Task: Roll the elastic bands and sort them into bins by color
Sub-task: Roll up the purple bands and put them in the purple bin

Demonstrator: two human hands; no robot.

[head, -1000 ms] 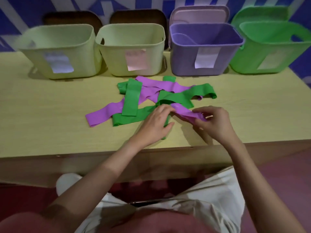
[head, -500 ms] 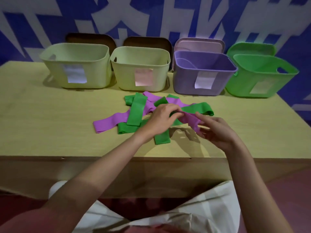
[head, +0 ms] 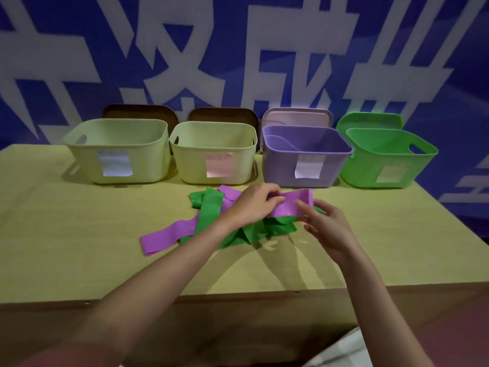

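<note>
Just right of the frame's centre the left hand [head: 255,205] pinched one end of a purple band [head: 289,206], fingers curled over its top edge, while the right hand [head: 326,225] gripped the other end between thumb and fingertips, the strip held up off the table [head: 79,234] above the heap; below it lay the green bands [head: 254,231], tangled, and a second purple band [head: 169,238] trailing toward the lower left of the pile; the purple bin [head: 304,157] stood right behind the hands in the upper middle, the green bin [head: 386,160] at the upper right, two pale bins [head: 119,152] to the upper left; no roll had been started, as far as I could see; the stuff looked springy, so I judged a loose pinch could let the end snap free or a roll uncoil; the far part might also be snagged under the green and drag it along, though I could not tell.
</note>
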